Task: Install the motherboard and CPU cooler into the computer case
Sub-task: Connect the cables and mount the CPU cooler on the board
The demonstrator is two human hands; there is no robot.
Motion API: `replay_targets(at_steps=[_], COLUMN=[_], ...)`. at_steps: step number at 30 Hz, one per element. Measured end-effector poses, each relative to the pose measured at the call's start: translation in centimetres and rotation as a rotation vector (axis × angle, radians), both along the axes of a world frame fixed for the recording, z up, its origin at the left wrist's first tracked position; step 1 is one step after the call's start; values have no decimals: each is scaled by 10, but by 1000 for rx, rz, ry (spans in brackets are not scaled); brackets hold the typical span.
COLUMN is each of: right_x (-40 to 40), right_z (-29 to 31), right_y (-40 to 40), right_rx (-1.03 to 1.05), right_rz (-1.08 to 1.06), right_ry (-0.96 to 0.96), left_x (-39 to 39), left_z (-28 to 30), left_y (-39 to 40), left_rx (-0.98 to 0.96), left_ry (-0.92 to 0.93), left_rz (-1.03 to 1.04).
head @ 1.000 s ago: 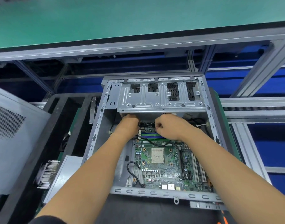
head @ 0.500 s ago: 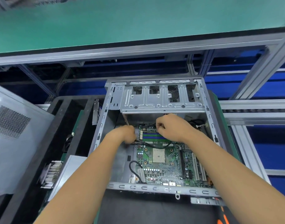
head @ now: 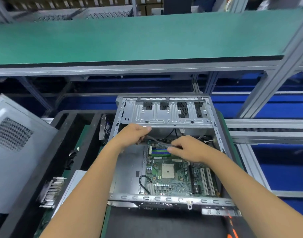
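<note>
The open grey computer case (head: 166, 197) lies on its side in front of me. Inside it sits the green motherboard (head: 178, 184), with a bare CPU socket (head: 168, 170) and blue and green memory slots (head: 158, 150). A blurred grey cable (head: 158, 142) stretches between my hands above the memory slots. My left hand (head: 133, 134) grips its left end just below the drive cage (head: 166, 111). My right hand (head: 186, 148) pinches its right end. A finned CPU cooler (head: 52, 192) lies outside the case at lower left.
A grey perforated side panel (head: 11, 148) leans at the left. A black tray (head: 75, 134) holds parts beside the case. A green shelf (head: 130, 36) on an aluminium frame (head: 274, 78) overhangs the far side. An orange-handled tool (head: 232, 229) lies at the bottom right.
Both hands have come up and away from the board's top edge, drawing a grey cable taut between them. The left hand rose toward the drive cage. My view tilted upward.
</note>
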State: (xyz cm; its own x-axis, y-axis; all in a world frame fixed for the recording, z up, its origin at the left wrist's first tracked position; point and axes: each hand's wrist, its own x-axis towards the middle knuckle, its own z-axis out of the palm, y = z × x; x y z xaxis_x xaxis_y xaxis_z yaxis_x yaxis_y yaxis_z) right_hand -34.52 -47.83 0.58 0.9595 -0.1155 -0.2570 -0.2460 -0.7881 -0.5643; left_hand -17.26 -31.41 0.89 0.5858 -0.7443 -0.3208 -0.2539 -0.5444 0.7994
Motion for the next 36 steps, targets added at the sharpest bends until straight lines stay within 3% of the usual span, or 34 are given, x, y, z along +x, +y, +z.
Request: replay_targets(at_steps=[3,7,16,21,24,26,30,33,36], right_x=[-6,-13,-14,-21,-19,-17,-14,-8,-5], right_z=[6,17,17,14,11,5,-2,-4,-9], right_y=[-2,-9,-18,-20,-16,-11,-1,3,4], right_rx=[-20,147,245,176,27,-113,-237,-206,-107], right_rz=[-122,-331,-358,-207,-43,7,29,40,16], right_ry=[-113,-339,-413,-176,19,88,109,92,94], left_x=[-1,-6,-6,-8,-15,-23,-29,-29,-39], left_z=[0,0,-2,-6,-10,-18,-24,-18,-23], left_y=[1,0,2,2,-2,-5,-10,-12,-8], left_rx=[0,-14,0,63,222,341,206,152,393], left_ry=[-2,-20,-72,-137,-114,-214,-442,-318,-84], left_rz=[-27,-142,-126,-237,-459,-569,-522,-533,-704])
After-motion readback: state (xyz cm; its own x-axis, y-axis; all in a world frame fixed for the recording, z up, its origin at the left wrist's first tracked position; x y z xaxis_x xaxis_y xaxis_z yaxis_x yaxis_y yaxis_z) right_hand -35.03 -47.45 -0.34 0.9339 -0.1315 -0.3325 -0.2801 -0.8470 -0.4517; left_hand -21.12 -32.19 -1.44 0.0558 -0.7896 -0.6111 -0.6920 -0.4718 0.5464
